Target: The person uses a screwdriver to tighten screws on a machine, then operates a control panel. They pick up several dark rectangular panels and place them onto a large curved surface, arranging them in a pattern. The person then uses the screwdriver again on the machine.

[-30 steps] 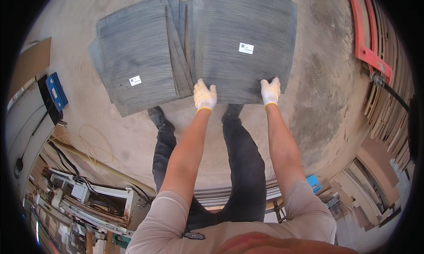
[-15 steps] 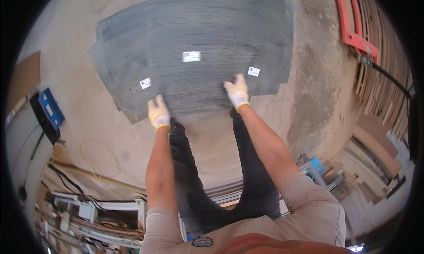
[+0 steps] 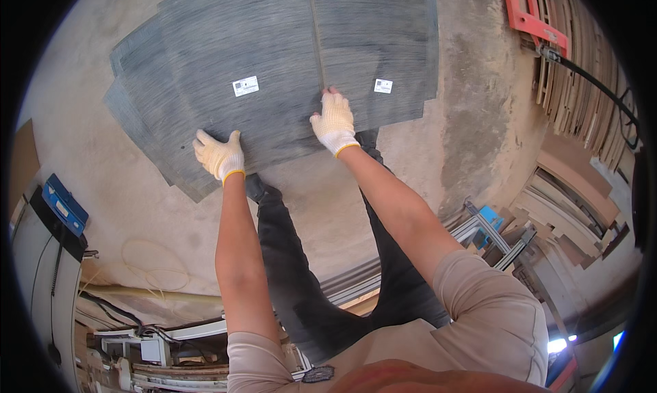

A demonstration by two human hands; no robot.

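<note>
Flat grey sheets with a fine streaked grain lie overlapping on the floor. My left hand [image 3: 220,154], in a cream knit glove with a yellow cuff, rests spread on the upper sheet [image 3: 274,44] near its front edge, thumb apart from the fingers. My right hand [image 3: 334,121], gloved alike with bare fingertips, reaches flat along that sheet's right edge, its fingers stretched forward and thumb out to the side. One white label [image 3: 246,86] sits on the upper sheet between my hands. Another white label [image 3: 383,86] is on the lower sheet [image 3: 390,44] to the right.
My shoes stand at the sheets' near edge on the concrete floor [image 3: 328,194]. At left is a blue case [image 3: 65,205]. Stacked brown boards [image 3: 575,85] and a red metal frame [image 3: 537,27] line the right. Metal rails [image 3: 349,283] lie behind my legs.
Both hands have moved left, and the upper sheet has slid left with them. It covers the left label seen before, and its right edge now shows beside my right hand.
</note>
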